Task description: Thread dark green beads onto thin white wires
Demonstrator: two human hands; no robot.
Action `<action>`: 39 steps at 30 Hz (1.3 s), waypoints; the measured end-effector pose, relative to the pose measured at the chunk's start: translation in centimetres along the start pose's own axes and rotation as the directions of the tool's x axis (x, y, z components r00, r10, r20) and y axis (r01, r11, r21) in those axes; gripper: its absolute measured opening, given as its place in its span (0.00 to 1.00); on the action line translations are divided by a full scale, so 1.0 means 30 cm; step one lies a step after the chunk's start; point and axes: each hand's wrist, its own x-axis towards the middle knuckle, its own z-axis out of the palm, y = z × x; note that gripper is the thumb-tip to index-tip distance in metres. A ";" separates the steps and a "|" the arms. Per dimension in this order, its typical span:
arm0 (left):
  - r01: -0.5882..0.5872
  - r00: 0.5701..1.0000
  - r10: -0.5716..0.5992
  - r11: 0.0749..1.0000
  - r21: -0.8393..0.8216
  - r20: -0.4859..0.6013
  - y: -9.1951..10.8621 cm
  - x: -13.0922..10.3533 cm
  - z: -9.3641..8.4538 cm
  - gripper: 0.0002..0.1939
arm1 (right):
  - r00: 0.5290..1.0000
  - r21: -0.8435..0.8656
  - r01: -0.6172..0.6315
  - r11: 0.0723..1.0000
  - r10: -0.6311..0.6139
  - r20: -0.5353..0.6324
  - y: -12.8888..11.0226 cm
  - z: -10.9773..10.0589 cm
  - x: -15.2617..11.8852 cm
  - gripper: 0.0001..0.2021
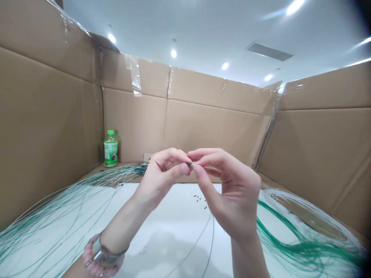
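My left hand (164, 170) pinches a tiny dark green piece (188, 164) between thumb and index finger. Facing it, my right hand (234, 185) grips a thin whitish wire end (193, 165) with thumb and fingertips. The wire end and the green piece meet or nearly touch; which of the two is too small to tell. Below my right hand, two thin wire strands, one pale (193, 247) and one grey (213, 239), run down toward the front. Both hands are raised above the white tabletop (156, 227).
Several tiny black pieces (198, 198) lie on the tabletop. Green and white wires (72, 197) spread across the left. Coiled green wires (292, 243) and white wires (304, 204) lie at right. A green-capped bottle (110, 150) stands by the cardboard walls (214, 127).
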 end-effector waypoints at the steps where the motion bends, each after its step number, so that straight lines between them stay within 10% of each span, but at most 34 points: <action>1: -0.005 1.000 0.005 1.000 0.007 0.002 0.002 0.000 0.001 0.04 | 1.000 -0.006 0.011 1.000 -0.011 0.002 -0.001 0.000 0.001 0.07; 15: -0.075 0.997 0.070 0.980 0.186 0.035 0.015 -0.005 -0.007 0.03 | 1.000 -0.079 0.021 0.997 -0.019 0.019 -0.007 -0.013 -0.003 0.08; 39: -0.290 0.951 0.278 0.640 0.711 0.137 0.068 -0.051 0.010 0.09 | 0.989 -0.208 0.046 0.977 -0.016 0.144 -0.030 -0.045 -0.006 0.08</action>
